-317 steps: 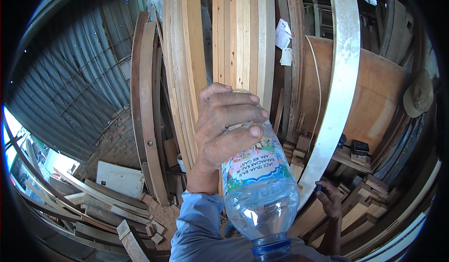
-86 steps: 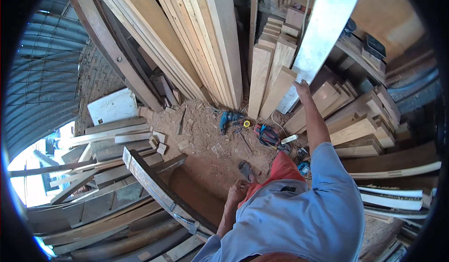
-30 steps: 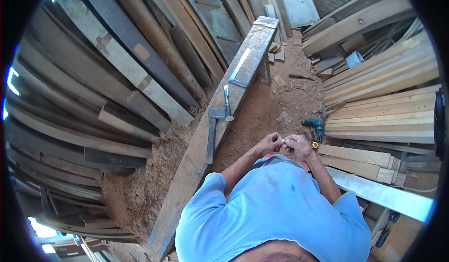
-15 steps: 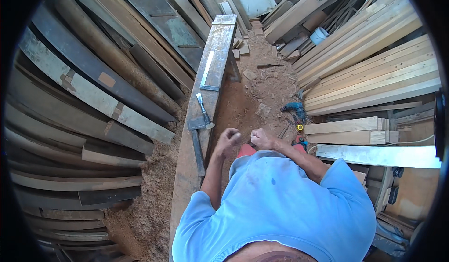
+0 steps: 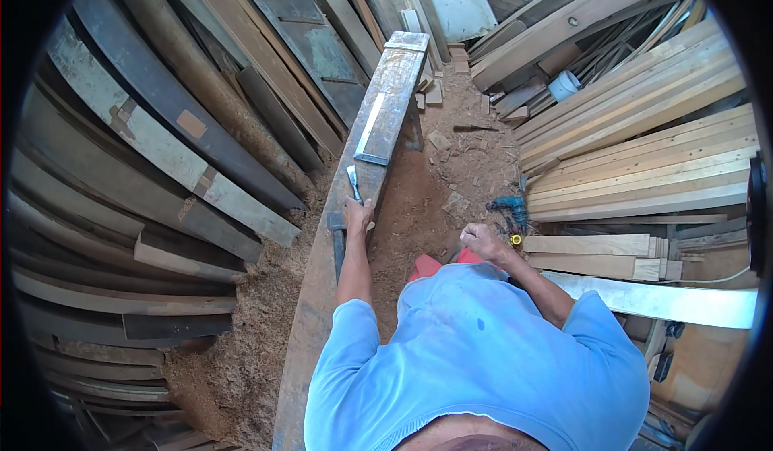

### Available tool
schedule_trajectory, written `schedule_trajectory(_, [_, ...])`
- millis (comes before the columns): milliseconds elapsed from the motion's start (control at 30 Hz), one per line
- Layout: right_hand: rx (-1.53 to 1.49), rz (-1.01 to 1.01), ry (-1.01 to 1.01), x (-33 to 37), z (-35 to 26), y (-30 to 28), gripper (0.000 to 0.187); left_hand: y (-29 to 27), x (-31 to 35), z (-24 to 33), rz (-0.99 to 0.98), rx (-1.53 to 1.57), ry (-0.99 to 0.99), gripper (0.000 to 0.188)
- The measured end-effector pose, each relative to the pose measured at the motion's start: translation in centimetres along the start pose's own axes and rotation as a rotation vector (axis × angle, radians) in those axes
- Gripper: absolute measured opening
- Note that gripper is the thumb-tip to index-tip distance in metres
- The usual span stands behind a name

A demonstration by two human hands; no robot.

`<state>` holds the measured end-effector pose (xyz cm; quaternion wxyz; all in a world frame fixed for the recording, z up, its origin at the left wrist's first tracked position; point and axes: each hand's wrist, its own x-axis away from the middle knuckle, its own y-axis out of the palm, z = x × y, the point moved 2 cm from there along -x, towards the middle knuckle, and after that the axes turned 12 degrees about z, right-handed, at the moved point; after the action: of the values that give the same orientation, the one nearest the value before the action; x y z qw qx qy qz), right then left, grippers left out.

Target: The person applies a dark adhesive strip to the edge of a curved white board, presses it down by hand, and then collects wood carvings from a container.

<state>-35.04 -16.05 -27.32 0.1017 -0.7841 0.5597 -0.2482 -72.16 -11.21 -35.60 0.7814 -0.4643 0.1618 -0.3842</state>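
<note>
My left hand [image 5: 359, 213] is closed around the handle of a chisel [image 5: 353, 179] on the long wooden bench [image 5: 306, 346]. The chisel's bright blade sticks out past my fingers, toward the bench's far end. Partly covered by my left hand and forearm, a hammer [image 5: 339, 251] with a dark blocky head lies just left of them. My right hand [image 5: 481, 242] hovers over my lap with its fingers curled in; whether anything small is inside does not show. Farther along the bench lies a flat board [image 5: 394, 88] with a pale straight strip [image 5: 371, 126] on it.
Timber planks [image 5: 644, 149] are stacked at right, and curved dark boards [image 5: 161, 145] lean at left. A blue power tool [image 5: 507, 203] and a yellow tape measure [image 5: 516, 240] lie on the right. Shavings and offcuts cover the floor [image 5: 439, 173]. A pale bucket [image 5: 564, 86] stands farther back.
My left hand has moved forward and left from my lap onto the chisel and closed on its handle. My right hand has shifted to the right, away from where both hands were together.
</note>
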Motion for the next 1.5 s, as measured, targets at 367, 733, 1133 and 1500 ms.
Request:
schedule_trajectory(367, [0.084,-0.110,-0.031,-9.9,4.0,-6.2,0.029,8.7,-5.3,-4.8,-0.142,-0.353,-0.134,0.058])
schedule_trajectory(733, [-0.072,-0.054,0.146,-31.6,5.0,-15.0,0.027,4.2,-4.9,12.3,-0.018,0.306,-0.487,0.038])
schedule_trajectory(1133, [-0.881,0.057,0.325,-47.4,4.6,-13.5,0.032,19.6,-11.2,44.4,-0.613,0.702,0.231,0.040])
schedule_trajectory(1500, [-1.083,0.614,0.825,-52.7,8.5,-24.8,0.009,24.2,-29.2,47.5,-0.564,0.298,0.516,0.044])
